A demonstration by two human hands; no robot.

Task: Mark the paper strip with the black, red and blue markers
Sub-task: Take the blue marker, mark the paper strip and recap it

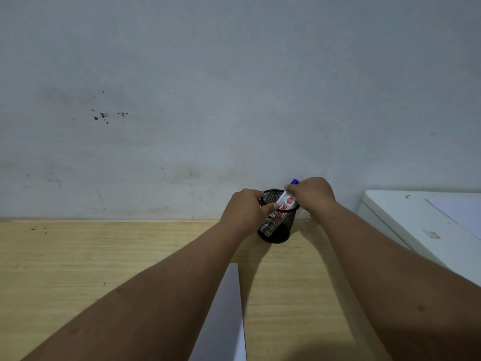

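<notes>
Blue marker [287, 199] in mesh cup [276, 225], right hand [313, 195] gripping.

The right hand [313, 195] hides most of the blue marker [287, 199]; the paper strip [226, 316] runs off the bottom edge.

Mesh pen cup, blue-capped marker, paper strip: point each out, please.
Mesh pen cup [276, 230]: head view, lower front wall.
Blue-capped marker [286, 201]: head view, white labelled barrel, below the right hand.
Paper strip [226, 316]: head view, middle of the bare sheet.
</notes>
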